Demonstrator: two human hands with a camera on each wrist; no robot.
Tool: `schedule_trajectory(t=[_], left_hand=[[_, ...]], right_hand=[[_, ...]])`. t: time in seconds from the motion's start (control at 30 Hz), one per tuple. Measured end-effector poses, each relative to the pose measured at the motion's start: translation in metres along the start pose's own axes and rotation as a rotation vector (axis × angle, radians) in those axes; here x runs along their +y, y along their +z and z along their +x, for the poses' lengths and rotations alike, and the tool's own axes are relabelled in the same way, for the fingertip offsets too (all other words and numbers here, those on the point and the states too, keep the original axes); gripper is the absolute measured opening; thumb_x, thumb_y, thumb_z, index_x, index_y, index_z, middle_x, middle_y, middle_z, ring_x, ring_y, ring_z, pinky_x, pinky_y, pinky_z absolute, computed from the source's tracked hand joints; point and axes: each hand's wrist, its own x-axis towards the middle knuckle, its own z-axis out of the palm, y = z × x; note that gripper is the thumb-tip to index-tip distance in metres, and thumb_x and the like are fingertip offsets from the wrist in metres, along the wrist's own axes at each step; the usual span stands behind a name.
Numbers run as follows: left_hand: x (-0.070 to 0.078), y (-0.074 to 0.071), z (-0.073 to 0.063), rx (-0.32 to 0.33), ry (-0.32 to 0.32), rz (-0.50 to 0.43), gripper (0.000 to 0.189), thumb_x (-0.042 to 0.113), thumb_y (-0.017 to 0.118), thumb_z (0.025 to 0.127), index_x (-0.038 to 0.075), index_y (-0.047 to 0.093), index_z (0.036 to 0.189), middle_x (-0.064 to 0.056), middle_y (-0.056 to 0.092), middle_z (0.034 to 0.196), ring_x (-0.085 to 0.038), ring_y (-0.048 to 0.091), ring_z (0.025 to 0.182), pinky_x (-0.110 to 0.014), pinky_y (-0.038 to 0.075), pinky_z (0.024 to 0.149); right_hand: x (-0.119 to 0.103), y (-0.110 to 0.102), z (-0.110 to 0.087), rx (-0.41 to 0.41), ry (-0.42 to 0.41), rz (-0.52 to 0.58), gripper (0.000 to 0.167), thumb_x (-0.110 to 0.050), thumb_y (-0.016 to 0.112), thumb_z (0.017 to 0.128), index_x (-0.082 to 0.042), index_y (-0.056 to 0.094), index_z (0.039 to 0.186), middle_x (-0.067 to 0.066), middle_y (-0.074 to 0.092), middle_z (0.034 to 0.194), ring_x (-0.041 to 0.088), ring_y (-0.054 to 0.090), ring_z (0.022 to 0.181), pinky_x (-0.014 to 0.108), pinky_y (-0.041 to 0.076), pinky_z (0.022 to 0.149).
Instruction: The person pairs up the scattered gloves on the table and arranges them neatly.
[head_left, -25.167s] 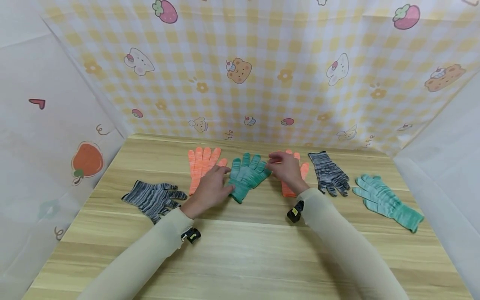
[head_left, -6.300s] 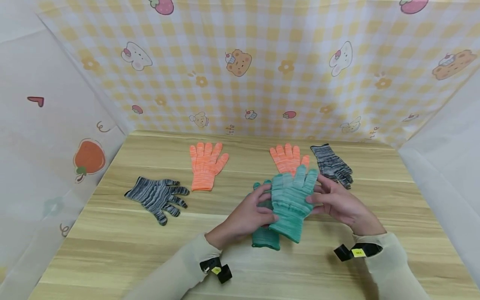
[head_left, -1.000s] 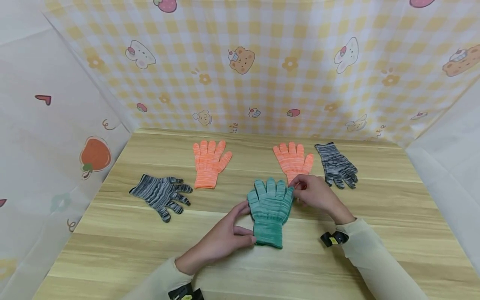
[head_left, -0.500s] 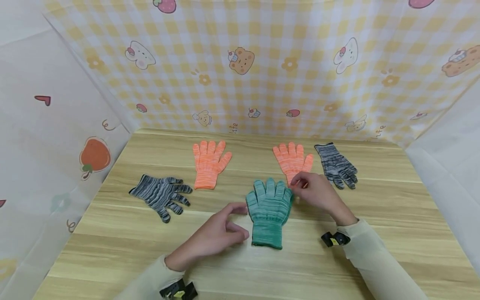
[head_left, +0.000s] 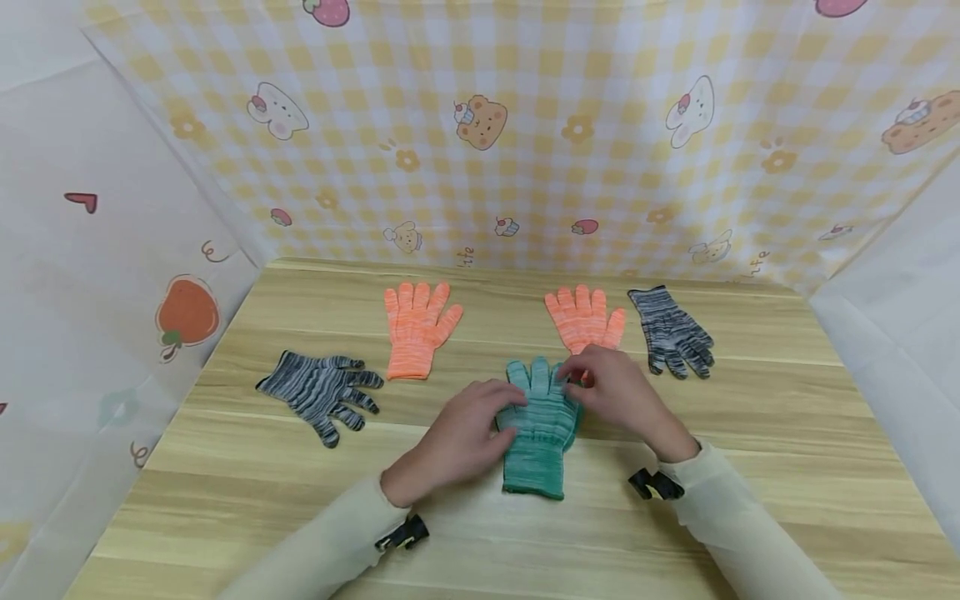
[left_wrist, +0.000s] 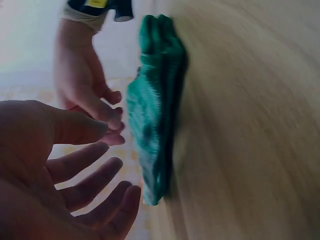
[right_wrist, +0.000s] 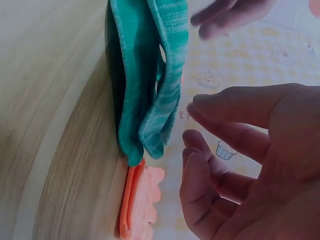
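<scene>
Aligning the green gloves (head_left: 534, 458), stacked on the table (head_left: 757, 433), likely calls for a light touch — left hand (head_left: 462, 432) and right hand (head_left: 618, 396) curve loosely, holding nothing, seemingly just clear of the gloves.

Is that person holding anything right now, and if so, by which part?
Nothing is held: the left hand and right hand hover above the stacked green knitted gloves, with gaps visible in the wrist views.

Both hands (right_wrist: 272, 165) hover near layered green gloves (right_wrist: 136, 65), an orange glove (right_wrist: 141, 200) beyond.
</scene>
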Motion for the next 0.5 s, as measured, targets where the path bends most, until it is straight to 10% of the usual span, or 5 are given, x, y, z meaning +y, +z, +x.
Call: schedule_trajectory(t=[0.5], left_hand=[[-0.007,0.019,0.02,-0.034,0.162,0.335,0.029,0.018,0.074,0.107,0.009,0.079,0.134,-0.006,0.067,0.15,-0.031,0.056,0.141,-0.046,0.045,0.12]], right_hand=[[-0.001,0.009,-0.005,-0.068,-0.018,-0.119,0.018,-0.01,0.086,0.095,-0.008,0.085,0.113,0.002,0.066,0.095,0.015,0.056,0.075,0.038,0.052,0.067]])
